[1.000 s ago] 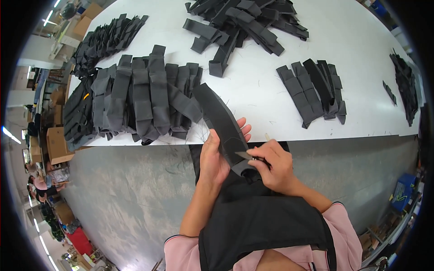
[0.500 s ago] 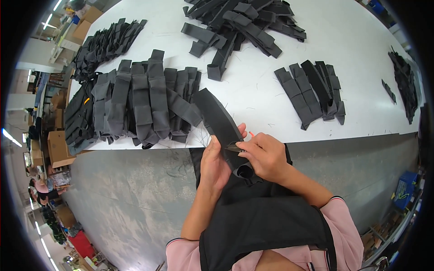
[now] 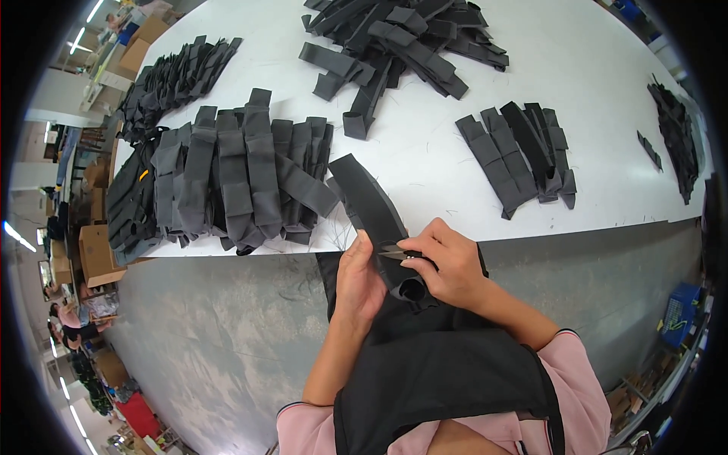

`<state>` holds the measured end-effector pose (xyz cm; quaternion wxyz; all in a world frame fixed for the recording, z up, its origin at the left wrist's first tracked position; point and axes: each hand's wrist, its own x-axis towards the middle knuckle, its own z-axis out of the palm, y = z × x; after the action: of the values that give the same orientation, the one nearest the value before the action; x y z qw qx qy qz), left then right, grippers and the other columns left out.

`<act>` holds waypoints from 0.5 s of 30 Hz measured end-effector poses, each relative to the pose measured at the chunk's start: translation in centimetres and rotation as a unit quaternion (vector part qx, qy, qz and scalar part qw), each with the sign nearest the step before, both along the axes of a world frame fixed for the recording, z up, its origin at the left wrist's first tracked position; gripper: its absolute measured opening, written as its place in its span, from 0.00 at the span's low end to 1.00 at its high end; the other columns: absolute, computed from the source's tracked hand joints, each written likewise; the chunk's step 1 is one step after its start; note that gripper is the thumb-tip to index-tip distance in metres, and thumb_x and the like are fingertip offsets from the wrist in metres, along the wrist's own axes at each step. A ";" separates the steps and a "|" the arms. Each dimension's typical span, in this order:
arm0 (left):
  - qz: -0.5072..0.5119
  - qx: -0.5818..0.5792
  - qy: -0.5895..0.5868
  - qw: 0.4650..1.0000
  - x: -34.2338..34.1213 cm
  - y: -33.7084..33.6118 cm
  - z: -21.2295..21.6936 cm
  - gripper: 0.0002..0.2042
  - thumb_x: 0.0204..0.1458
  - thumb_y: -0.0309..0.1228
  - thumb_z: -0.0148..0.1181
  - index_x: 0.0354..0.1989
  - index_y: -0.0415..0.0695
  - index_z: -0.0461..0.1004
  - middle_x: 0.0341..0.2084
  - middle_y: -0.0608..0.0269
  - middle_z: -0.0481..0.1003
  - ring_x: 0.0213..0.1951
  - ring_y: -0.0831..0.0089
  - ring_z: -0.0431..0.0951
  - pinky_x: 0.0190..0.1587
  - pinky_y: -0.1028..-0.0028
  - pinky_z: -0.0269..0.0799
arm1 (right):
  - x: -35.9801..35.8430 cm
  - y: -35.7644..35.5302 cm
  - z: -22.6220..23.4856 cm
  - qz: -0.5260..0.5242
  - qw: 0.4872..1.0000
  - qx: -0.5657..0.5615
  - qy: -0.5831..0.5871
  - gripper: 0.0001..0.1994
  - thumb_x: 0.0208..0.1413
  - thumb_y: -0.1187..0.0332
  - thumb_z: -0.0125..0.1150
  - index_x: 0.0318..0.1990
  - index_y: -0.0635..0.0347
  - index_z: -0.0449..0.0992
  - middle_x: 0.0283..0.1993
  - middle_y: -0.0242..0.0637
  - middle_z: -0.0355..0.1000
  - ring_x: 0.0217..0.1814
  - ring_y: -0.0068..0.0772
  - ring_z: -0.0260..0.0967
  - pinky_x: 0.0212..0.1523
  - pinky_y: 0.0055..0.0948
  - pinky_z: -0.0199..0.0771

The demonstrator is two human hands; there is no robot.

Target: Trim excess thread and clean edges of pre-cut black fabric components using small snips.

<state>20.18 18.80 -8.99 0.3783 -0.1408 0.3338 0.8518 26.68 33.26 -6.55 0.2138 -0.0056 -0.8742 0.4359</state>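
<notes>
Head view: left hand (image 3: 359,277) half closed around a long dark grey fabric strip (image 3: 371,201), thumb along the near edge, fingers mostly hidden behind. Right hand (image 3: 447,265) pinched tight, thumb against forefinger, on small thread snips (image 3: 393,252); other fingers curled. Blades point left across the strip's lower half; whether they touch the cloth, cannot tell.

Strip is held slantwise in front of the body, across the near edge of the white tabletop (image 3: 607,174). Upper end reaches over the tabletop, just beside a large row of pocketed strips (image 3: 262,159); lower end curls into a loop above the black apron (image 3: 447,371).

Elsewhere on the tabletop: tangled heap of strips (image 3: 417,34) at the far side; smaller fanned group (image 3: 516,152) right of the hands; dark bundle (image 3: 677,140) near the right rim, with a short loose piece (image 3: 650,150) just beside it. Upper left, another pile (image 3: 189,76). Fine loose threads (image 3: 345,227) near the left hand. Grey floor (image 3: 212,326) below.
</notes>
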 end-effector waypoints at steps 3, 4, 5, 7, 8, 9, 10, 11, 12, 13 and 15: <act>-0.002 0.003 -0.008 1.000 0.0 -0.3 -0.4 0.18 0.61 0.40 0.42 0.50 0.37 0.64 0.43 0.51 0.72 0.44 0.63 0.74 0.46 0.65 0.74 | 0.0 0.0 -0.4 0.011 0.999 0.037 0.032 0.13 0.37 0.75 0.67 0.34 0.59 0.77 0.25 0.35 0.65 0.23 0.33 0.64 0.23 0.27 0.64; -0.002 0.003 -0.008 1.000 0.0 -0.3 -0.3 0.18 0.61 0.40 0.42 0.50 0.37 0.64 0.43 0.51 0.72 0.44 0.63 0.74 0.46 0.65 0.74 | 0.1 0.0 -0.5 0.015 0.996 0.067 0.053 0.12 0.37 0.75 0.67 0.34 0.59 0.77 0.24 0.34 0.65 0.23 0.33 0.64 0.23 0.28 0.65; 0.003 0.003 -0.007 1.000 0.0 -0.3 -0.2 0.17 0.61 0.39 0.43 0.49 0.38 0.65 0.43 0.52 0.72 0.44 0.63 0.75 0.46 0.65 0.74 | 0.2 0.0 -0.6 0.015 0.996 0.066 0.053 0.12 0.37 0.75 0.67 0.34 0.59 0.77 0.24 0.34 0.65 0.23 0.33 0.64 0.23 0.28 0.65; 0.005 0.004 -0.008 1.000 0.0 -0.2 0.0 0.17 0.61 0.39 0.43 0.49 0.38 0.65 0.43 0.53 0.73 0.44 0.63 0.75 0.46 0.65 0.74 | 0.7 0.1 -0.7 -0.018 0.997 0.037 0.070 0.12 0.36 0.75 0.68 0.33 0.59 0.78 0.23 0.35 0.64 0.22 0.34 0.64 0.25 0.29 0.66; -0.002 0.017 0.002 1.000 0.0 -0.1 0.1 0.16 0.61 0.37 0.44 0.49 0.38 0.67 0.42 0.57 0.73 0.44 0.68 0.75 0.47 0.68 0.72 | 0.5 0.2 -0.8 -0.020 0.997 0.037 0.069 0.12 0.36 0.75 0.68 0.33 0.59 0.78 0.23 0.35 0.64 0.22 0.34 0.64 0.25 0.29 0.66; -0.011 0.030 0.013 0.999 0.0 -0.1 0.2 0.15 0.61 0.35 0.46 0.48 0.38 0.68 0.42 0.61 0.73 0.43 0.72 0.74 0.48 0.71 0.71 | 0.2 0.2 -0.9 -0.008 0.998 0.038 0.058 0.12 0.36 0.75 0.68 0.34 0.59 0.78 0.23 0.35 0.64 0.22 0.34 0.63 0.25 0.28 0.66; -0.014 0.030 0.012 0.999 0.0 0.0 0.2 0.15 0.61 0.35 0.46 0.48 0.38 0.68 0.42 0.61 0.73 0.43 0.72 0.74 0.48 0.71 0.71 | 0.0 0.3 -0.9 0.003 0.998 0.039 0.048 0.13 0.36 0.76 0.68 0.34 0.59 0.78 0.23 0.35 0.64 0.22 0.34 0.63 0.25 0.28 0.66; -0.001 -0.027 0.015 1.000 0.1 0.0 0.1 0.15 0.60 0.38 0.45 0.47 0.38 0.68 0.40 0.58 0.74 0.42 0.68 0.75 0.46 0.69 0.72 | 0.3 0.4 -0.7 0.000 0.998 0.039 0.047 0.13 0.36 0.76 0.68 0.34 0.59 0.78 0.23 0.35 0.64 0.22 0.34 0.63 0.25 0.28 0.66; 0.015 -0.084 0.018 0.996 0.1 0.0 -0.1 0.16 0.60 0.40 0.45 0.46 0.38 0.68 0.39 0.54 0.74 0.41 0.65 0.75 0.45 0.67 0.74 | 0.8 0.4 -0.4 0.006 0.999 0.001 0.032 0.12 0.37 0.77 0.67 0.34 0.60 0.77 0.24 0.35 0.64 0.22 0.32 0.63 0.26 0.27 0.66; 0.014 -0.083 0.019 0.996 -0.1 -0.2 -0.4 0.16 0.60 0.40 0.45 0.46 0.38 0.68 0.39 0.54 0.74 0.41 0.65 0.75 0.45 0.67 0.74 | 1.1 0.6 -0.2 0.013 0.999 -0.038 0.017 0.11 0.38 0.78 0.66 0.33 0.60 0.77 0.25 0.35 0.64 0.23 0.30 0.63 0.26 0.25 0.66; 0.034 -0.114 0.025 0.993 -0.4 -0.6 -0.9 0.17 0.60 0.41 0.46 0.44 0.38 0.69 0.37 0.54 0.75 0.40 0.65 0.76 0.44 0.67 0.74 | 1.8 1.2 -0.5 -0.019 0.997 -0.069 -0.015 0.12 0.39 0.78 0.66 0.34 0.60 0.76 0.27 0.35 0.64 0.23 0.30 0.64 0.25 0.25 0.66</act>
<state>19.73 18.21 -9.88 0.3219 -0.1731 0.4332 0.8239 28.50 34.48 -7.10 0.2082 -0.0440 -0.8446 0.4912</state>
